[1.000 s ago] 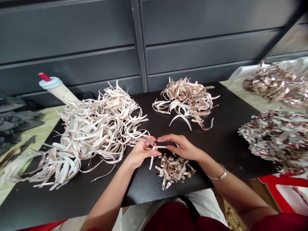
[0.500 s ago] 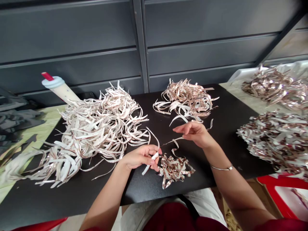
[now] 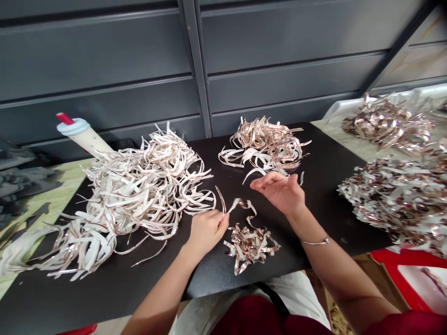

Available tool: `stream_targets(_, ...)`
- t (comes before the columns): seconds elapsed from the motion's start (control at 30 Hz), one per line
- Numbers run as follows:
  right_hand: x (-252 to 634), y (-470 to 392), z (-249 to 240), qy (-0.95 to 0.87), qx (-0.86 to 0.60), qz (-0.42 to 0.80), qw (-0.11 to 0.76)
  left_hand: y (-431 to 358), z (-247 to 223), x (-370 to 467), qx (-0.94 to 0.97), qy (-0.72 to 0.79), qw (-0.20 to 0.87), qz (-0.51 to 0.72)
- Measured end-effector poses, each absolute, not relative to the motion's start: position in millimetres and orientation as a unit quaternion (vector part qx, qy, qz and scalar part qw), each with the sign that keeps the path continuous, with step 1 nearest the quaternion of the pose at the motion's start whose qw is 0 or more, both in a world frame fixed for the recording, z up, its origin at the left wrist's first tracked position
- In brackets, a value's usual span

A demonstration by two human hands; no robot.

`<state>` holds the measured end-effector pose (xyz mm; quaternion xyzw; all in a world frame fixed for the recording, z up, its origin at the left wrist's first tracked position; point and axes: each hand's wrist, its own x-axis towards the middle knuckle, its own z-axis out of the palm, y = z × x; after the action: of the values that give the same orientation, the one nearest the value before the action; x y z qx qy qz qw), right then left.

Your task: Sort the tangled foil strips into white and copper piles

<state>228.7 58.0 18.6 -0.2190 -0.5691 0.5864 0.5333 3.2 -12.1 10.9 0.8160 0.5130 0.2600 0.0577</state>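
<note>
Closed around thin white and rose-gold strips (image 3: pixel 220 197), my left hand (image 3: pixel 208 229) is just right of a big loose pile of white strips (image 3: pixel 136 186). A curly ribbon (image 3: pixel 249 208) trails from its fingertips toward a small crinkled heap (image 3: pixel 252 246) near the table's front edge. My right hand (image 3: pixel 279 190) is raised over the table, its fingers stretched out with nothing visible in them. Behind it lies a tangle of rose-gold and white strips (image 3: pixel 270 142).
A white tumbler (image 3: pixel 82 135) with a pale blue lid leans behind the left pile. Grey metal panels (image 3: pixel 129 56) rise behind the black table (image 3: pixel 223 274). At right are a large crinkled heap (image 3: pixel 401 200) and a shiny rose-gold pile (image 3: pixel 391 123).
My left hand has turned palm down and closed on the strips. My right hand's fingers have straightened, and the ribbon that stretched toward it now hangs slack beside the small heap.
</note>
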Motion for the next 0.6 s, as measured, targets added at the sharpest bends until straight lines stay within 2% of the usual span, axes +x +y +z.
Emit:
stream_targets(0.1,209.5,46.7,16.6,-0.706,-0.267,0.438,0.488,-14.4,4.9,5.0,0.831,0.484,-0.077,0.263)
stream_targets(0.23,180.1,28.2,11.7,-0.834,-0.266,0.256,0.409,-16.3,1.5,7.5,0.859,0.416,-0.117,0.274)
stream_targets(0.3,173.4,24.1,10.5,-0.841,-0.264,0.248,0.402,-17.2,1.3,8.0,0.865,0.397,-0.120,0.283)
stream_targets(0.6,185.6,32.0,7.0,-0.808,-0.263,0.363,0.382,-17.8,4.6,9.2,0.868,0.380,-0.130,0.292)
